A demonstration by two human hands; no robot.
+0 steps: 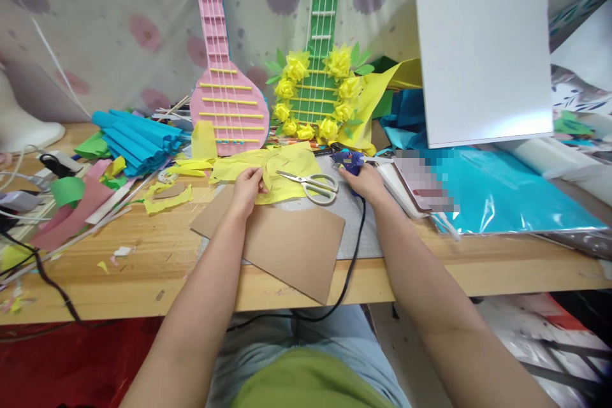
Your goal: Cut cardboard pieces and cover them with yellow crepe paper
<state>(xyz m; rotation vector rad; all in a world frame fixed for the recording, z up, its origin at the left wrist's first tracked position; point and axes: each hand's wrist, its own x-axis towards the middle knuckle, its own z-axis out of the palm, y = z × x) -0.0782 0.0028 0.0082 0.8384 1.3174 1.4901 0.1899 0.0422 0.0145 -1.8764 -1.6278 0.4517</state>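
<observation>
My right hand is wrapped round a blue glue gun, whose black cord trails down over the table's front edge. Pinched in the fingers of my left hand is a small piece of yellow paper; its outline blends into the yellow crepe paper behind it. Scissors with pale handles lie between my hands, blades slightly apart, partly on the yellow sheet. A brown cardboard sheet lies beneath my left wrist, over a grey cutting mat.
Propped at the back are a pink paper guitar and a green one ringed with yellow paper flowers. A white board stands right, behind blue wrapped sheets. Pleated blue paper, scraps and cables crowd the left.
</observation>
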